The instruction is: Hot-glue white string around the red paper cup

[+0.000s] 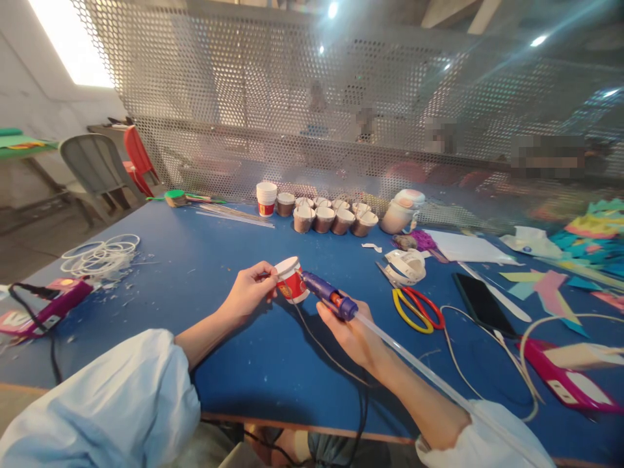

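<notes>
My left hand [251,290] is closed round a small red and white paper cup [291,281], held on its side above the blue table [205,260]. My right hand [351,335] grips a blue glue gun [327,296] whose nozzle touches the cup's side. A long clear glue stick [414,364] sticks out of the gun's back along my right forearm. The gun's cord [322,354] trails down over the table's near edge.
Several brown-covered cups [327,218], a stack of white cups [266,197] and a lidded jar [402,210] stand at the back. Yellow and red scissors [419,309], a phone [480,303], white rings [100,253], pink tools [53,305], coloured paper scraps [585,247]. A perforated metal screen [341,97] closes off the far side.
</notes>
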Available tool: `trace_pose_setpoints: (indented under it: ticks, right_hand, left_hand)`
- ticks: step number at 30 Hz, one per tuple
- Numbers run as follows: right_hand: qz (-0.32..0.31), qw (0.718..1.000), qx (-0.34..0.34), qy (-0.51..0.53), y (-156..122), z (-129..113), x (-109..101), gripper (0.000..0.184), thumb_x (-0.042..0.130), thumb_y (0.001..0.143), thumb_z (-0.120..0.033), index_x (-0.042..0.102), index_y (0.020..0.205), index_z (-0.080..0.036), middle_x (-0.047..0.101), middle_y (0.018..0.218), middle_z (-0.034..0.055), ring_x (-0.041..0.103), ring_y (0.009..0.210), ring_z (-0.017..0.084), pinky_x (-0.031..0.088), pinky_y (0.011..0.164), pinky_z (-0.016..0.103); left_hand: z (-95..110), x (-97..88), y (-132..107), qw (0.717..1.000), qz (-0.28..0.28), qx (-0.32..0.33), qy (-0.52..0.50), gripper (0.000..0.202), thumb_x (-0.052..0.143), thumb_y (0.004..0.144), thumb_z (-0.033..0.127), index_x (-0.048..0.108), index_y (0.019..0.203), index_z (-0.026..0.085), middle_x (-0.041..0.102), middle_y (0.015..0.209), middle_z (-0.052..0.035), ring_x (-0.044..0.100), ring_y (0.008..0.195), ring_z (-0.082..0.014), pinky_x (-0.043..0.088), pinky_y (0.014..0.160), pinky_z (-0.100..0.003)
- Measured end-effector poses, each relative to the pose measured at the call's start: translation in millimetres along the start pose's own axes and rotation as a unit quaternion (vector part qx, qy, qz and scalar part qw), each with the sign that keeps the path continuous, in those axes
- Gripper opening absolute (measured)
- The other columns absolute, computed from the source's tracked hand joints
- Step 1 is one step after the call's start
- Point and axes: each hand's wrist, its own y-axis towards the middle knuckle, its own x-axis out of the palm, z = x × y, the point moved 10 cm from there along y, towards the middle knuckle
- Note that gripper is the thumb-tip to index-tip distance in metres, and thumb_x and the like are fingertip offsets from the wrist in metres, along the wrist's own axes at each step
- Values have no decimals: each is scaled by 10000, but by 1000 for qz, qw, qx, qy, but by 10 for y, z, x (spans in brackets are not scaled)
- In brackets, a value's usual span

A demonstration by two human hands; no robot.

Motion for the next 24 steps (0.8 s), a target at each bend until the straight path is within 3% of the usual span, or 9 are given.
trace_pose_setpoints:
  ticks: [11, 20, 24]
  right_hand:
    - [-22, 999, -28, -8, -49, -138, 98, 238, 500, 879, -332, 471, 678, -209, 527, 575, -24, 469, 502, 103, 375, 508, 217]
    - [7, 1000, 10, -4, 14, 48, -21, 293, 506, 878, -374, 461, 643, -205, 532, 585, -12, 480, 518, 111, 369, 507, 225]
    - [0, 1000, 2, -4, -4, -8, 17, 276, 504, 873, -361, 466, 647, -206, 524, 570, -19, 481, 506, 110, 372, 511, 223]
  left_hand:
    - [-43, 6, -6, 1000, -6, -20, -14, 161, 641, 714, 275, 527, 709, 161, 557, 516, 39, 470, 445, -71, 384, 457, -185]
    - [-26, 3, -14, 1000, 0, -22, -6, 140, 625, 707, 260, 527, 701, 160, 545, 498, 46, 465, 443, -68, 375, 457, -178]
    - [-27, 2, -16, 1000, 0, -23, -6, 150, 631, 700, 263, 523, 699, 159, 545, 496, 44, 460, 439, -68, 375, 457, -180]
